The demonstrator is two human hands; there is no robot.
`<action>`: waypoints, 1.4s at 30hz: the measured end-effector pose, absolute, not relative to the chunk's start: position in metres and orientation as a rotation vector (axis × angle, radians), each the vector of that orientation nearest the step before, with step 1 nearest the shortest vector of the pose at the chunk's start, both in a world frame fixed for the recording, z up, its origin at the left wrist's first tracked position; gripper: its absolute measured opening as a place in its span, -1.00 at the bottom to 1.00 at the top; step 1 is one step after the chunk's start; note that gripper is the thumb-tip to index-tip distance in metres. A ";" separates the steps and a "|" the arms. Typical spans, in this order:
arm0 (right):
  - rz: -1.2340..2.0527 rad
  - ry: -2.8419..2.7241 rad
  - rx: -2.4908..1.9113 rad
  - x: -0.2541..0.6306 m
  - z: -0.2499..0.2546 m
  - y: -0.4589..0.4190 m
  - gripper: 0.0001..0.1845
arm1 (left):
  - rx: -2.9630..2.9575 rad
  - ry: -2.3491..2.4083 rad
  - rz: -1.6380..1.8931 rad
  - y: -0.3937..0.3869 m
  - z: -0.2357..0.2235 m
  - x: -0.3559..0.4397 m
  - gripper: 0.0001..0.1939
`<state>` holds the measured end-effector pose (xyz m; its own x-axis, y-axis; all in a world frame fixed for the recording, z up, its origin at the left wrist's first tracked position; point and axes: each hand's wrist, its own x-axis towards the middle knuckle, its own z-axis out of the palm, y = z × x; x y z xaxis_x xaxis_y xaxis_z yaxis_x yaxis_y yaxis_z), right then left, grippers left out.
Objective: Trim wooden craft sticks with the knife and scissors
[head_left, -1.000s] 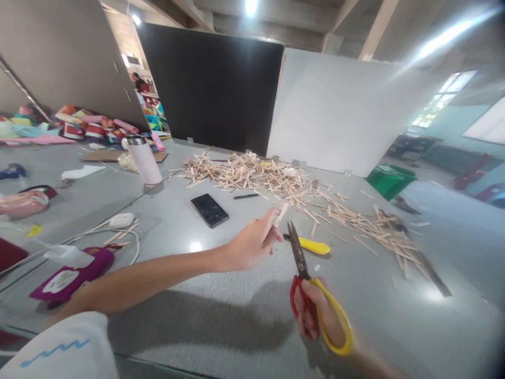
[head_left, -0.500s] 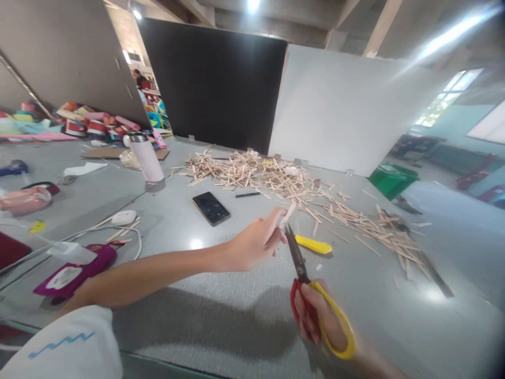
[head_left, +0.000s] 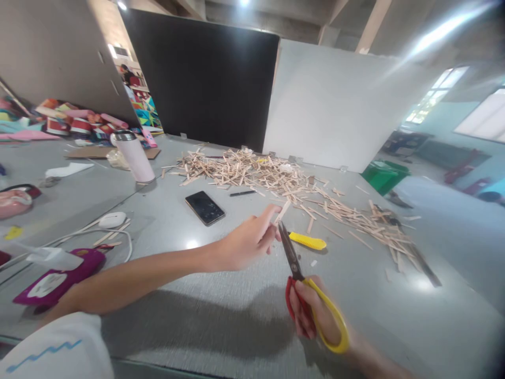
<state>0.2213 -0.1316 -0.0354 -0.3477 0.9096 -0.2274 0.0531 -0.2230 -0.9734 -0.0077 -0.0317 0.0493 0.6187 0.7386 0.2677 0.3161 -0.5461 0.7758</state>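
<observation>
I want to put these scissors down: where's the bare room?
Bare table shows in two large patches: between the left forearm and the near edge, and right of the right hand, nearer than the strewn sticks. It's crowded along the panels, under the stick heap, and at left around the purple block.

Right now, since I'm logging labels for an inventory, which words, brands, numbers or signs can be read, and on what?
None can be read.
Scissors: no legible lettering.
Phone: screen marks too small and blurred to tell.
White sleeve: a blue wavy line, not writing.
</observation>
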 end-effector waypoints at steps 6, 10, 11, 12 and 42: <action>1.663 -1.343 -1.183 0.221 -0.033 -0.131 -0.29 | 2.136 0.824 0.760 -0.031 0.048 -0.008 -0.71; 1.688 -1.314 -1.200 0.220 -0.032 -0.130 -0.27 | 2.148 0.842 0.747 -0.031 0.047 -0.009 -0.72; 1.692 -1.315 -1.200 0.220 -0.032 -0.130 -0.26 | 2.151 0.844 0.743 -0.031 0.047 -0.009 -0.72; 1.695 -1.324 -1.196 0.220 -0.032 -0.130 -0.26 | 2.153 0.844 0.740 -0.031 0.047 -0.009 -0.72; 1.680 -1.351 -1.215 0.220 -0.033 -0.131 -0.19 | 2.220 0.923 0.724 -0.037 0.047 -0.003 -0.67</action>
<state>0.2203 -0.1306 -0.0330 -0.3555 0.8986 -0.2573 0.0586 -0.2533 -0.9656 -0.0031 -0.0367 0.0474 0.6052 0.7577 0.2442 0.4176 -0.5633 0.7130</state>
